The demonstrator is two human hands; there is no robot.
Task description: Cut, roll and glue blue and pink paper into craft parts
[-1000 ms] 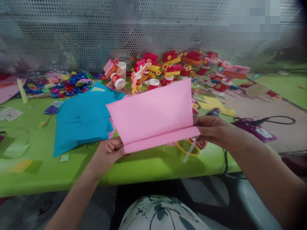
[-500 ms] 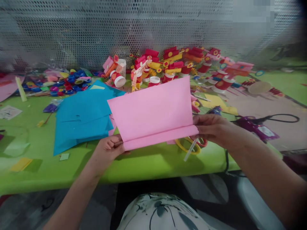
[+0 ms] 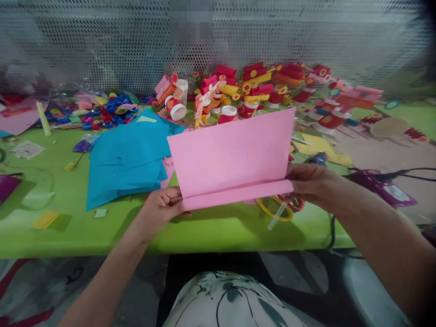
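Note:
A sheet of pink paper (image 3: 231, 156) is held up over the front of the table, its lower edge rolled or folded into a narrow strip. My left hand (image 3: 161, 206) pinches the lower left corner between thumb and curled fingers. At the lower right end of the strip, my right hand (image 3: 311, 184) grips the paper, thumb below and fingers behind. Behind the sheet and partly hidden by it, blue paper (image 3: 126, 168) lies to the left. Under my right hand are a yellow ring (image 3: 272, 211), a red ring and a clear stick (image 3: 277, 215).
Several red-and-white paper-cup models (image 3: 228, 113) stand along the perforated metal screen (image 3: 119, 45). Colourful small parts (image 3: 109, 111) are heaped at back left. A purple packet (image 3: 386, 186) and black cable (image 3: 408, 174) lie at right. The green table's (image 3: 218, 236) front edge runs below my hands.
The view has shifted, so the table and things appear farther right. Both hands keep hold of the pink paper, which looks much the same, its lower strip still rolled.

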